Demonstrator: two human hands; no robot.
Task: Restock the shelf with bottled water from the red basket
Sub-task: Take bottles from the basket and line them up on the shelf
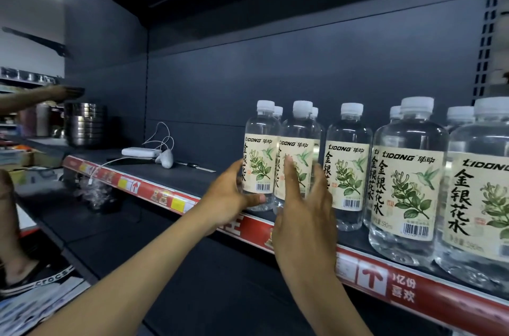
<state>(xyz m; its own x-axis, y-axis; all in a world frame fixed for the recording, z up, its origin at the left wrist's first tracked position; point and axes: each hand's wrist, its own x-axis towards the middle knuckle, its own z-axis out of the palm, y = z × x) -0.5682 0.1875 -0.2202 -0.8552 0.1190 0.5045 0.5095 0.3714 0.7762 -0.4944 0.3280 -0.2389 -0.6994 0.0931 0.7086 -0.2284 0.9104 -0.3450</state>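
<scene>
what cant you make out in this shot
- Red basket: outside the head view.
- Back-row bottles: only caps show behind the front row.
- Rightmost bottle: cut by the right edge.
- Second bottle: lower label hidden by right hand.
- Left hand: fingers behind leftmost bottle.

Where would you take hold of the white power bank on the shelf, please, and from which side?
Take the white power bank across its long flat sides, coming from above and the front. It lies flat on the shelf, and its cable loops off the right end, so a grip at the middle probably avoids it.
</scene>
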